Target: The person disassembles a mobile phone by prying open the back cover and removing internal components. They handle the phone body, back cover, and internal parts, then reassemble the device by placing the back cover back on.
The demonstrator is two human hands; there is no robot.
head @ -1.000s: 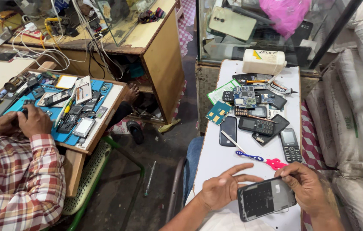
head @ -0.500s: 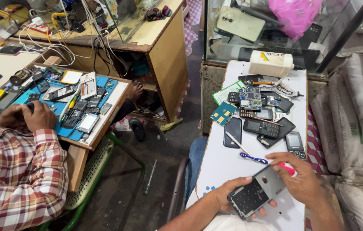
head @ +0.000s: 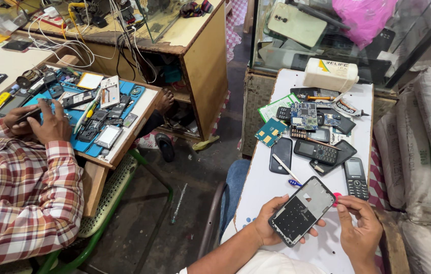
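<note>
a: head view. what are the hands doing?

b: left hand (head: 270,223) is cradling an opened phone body (head: 302,210) from below, fingers closed around its lower edge. it's tilting, inner side up, held over the near end of the white table (head: 261,187).

a: right?

b: right hand (head: 360,229) is sitting at the phone body's upper right corner, fingertips (head: 341,202) pinching together next to a small pink piece (head: 336,195). can't tell if it's actually gripping that piece or just the phone's edge.

a: what's lying around it?

b: just beyond the phone body, a blue-handled tool (head: 287,171) is lying on the table. a black keypad phone (head: 355,177) is sitting to the right of it, a black smartphone (head: 281,155) to the left. farther back, circuit boards (head: 304,115) and more handsets are piling up, with a white plastic bottle (head: 330,74) lying at the far end by a glass case (head: 327,30).

a: anyone else?

b: a person in a plaid sleeve (head: 22,193) is working at a separate bench on the left, both hands on a device over a blue mat (head: 124,91) covered in phone parts. well apart from our table.
</note>
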